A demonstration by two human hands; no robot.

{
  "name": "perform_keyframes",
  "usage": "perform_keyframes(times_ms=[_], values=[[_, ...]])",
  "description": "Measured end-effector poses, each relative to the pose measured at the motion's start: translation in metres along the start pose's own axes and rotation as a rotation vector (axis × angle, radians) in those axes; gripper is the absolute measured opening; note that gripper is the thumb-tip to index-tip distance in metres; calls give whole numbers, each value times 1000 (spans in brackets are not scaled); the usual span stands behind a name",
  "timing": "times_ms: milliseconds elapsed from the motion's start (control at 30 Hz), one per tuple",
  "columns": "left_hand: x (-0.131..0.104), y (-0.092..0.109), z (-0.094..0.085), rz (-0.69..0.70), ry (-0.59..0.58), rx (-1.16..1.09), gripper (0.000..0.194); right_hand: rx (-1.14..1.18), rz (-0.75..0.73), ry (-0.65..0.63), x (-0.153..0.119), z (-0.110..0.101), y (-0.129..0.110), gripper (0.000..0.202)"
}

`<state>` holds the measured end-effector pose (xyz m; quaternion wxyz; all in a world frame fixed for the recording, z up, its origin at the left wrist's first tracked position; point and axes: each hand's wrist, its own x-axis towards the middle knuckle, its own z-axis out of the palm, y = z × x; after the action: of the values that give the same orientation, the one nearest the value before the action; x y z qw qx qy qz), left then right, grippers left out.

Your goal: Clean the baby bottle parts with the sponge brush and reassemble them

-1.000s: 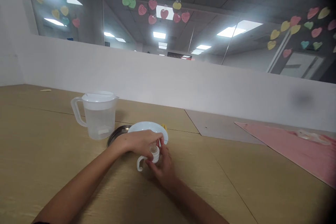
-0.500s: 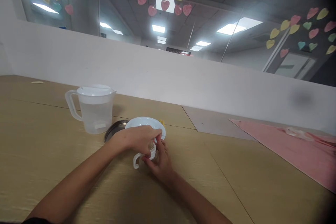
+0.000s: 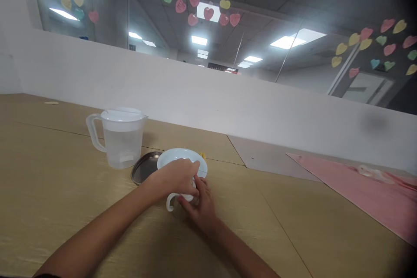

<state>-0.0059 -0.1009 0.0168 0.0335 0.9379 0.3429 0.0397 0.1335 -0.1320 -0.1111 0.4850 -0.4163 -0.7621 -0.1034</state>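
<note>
A small see-through cup with a white handle stands on the table in front of me. My right hand is closed round the cup's right side, thumb toward the front. Over its top, my left hand is curled down with fingers closed on the white lid, most of which they cover. Just behind the hands lies a pale round dish, partly hidden by my left hand. A dark metal tray sits beside the dish on its left.
A lidded clear jug holding clear liquid stands at the back left. Something small and yellow shows behind the dish. A pink sheet lies at the right, with a clear plastic item on it. A white wall closes off the back.
My left hand has rolled down over the cup's top, covering a clear part that showed between its fingers. My right hand keeps its hold. The whole view has shifted slightly.
</note>
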Motion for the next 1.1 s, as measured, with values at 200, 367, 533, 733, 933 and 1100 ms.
perform_keyframes(times_ms=[200, 367, 533, 733, 933, 1100], values=[[6, 8, 5, -100, 58, 88, 43, 48, 81, 5, -1, -1, 3, 74], [-4, -11, -7, 10, 2, -25, 47, 34, 29, -36, 1, -2, 4, 74], [-15, -23, -26, 117, -17, -152, 25, -19, -15, -30, 1, 1, 7, 72], [-15, -25, -27, 113, 20, -135, 19, -22, -23, -32, 2, 4, 6, 69], [-15, -26, -25, 107, 38, -84, 16, -3, -18, -14, 3, 4, 3, 70], [-17, -26, -25, 102, 48, -69, 18, 21, -14, -33, 4, 3, 0, 64]])
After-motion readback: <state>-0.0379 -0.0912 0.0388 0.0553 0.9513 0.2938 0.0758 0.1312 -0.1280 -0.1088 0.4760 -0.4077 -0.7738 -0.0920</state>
